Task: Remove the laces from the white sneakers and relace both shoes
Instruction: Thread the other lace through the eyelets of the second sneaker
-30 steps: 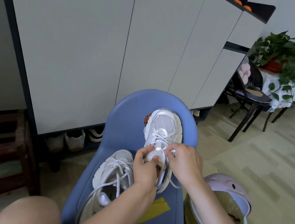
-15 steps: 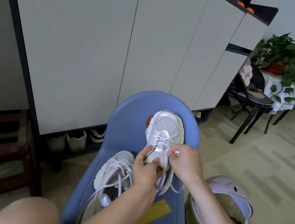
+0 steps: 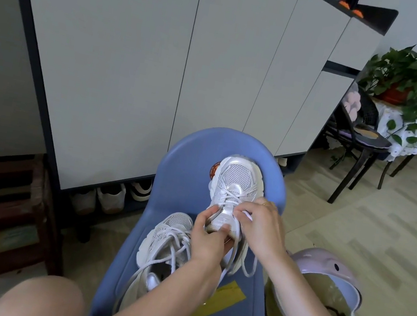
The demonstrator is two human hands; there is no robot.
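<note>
Two white sneakers sit on the seat of a blue plastic chair (image 3: 188,171) in front of the person; the far sneaker (image 3: 235,187) lies toe pointing away toward the grey cabinet (image 3: 141,57), and the near sneaker (image 3: 168,237) lies just beside it to the left, its loose laces (image 3: 171,251) trailing over its opening and down the seat; the left hand (image 3: 208,238) grips the tongue end of the far sneaker, thumb on one side and fingers curled over the top; the right hand (image 3: 259,228) has its fingertips bunched, pinching a white lace end (image 3: 247,215) at the upper eyelets; more lace hangs from that shoe in a loop onto the seat; a strip of yellow tape (image 3: 227,297) lies on the seat, and a lilac-lidded bin (image 3: 326,270) stands open on the floor to the right.
</note>
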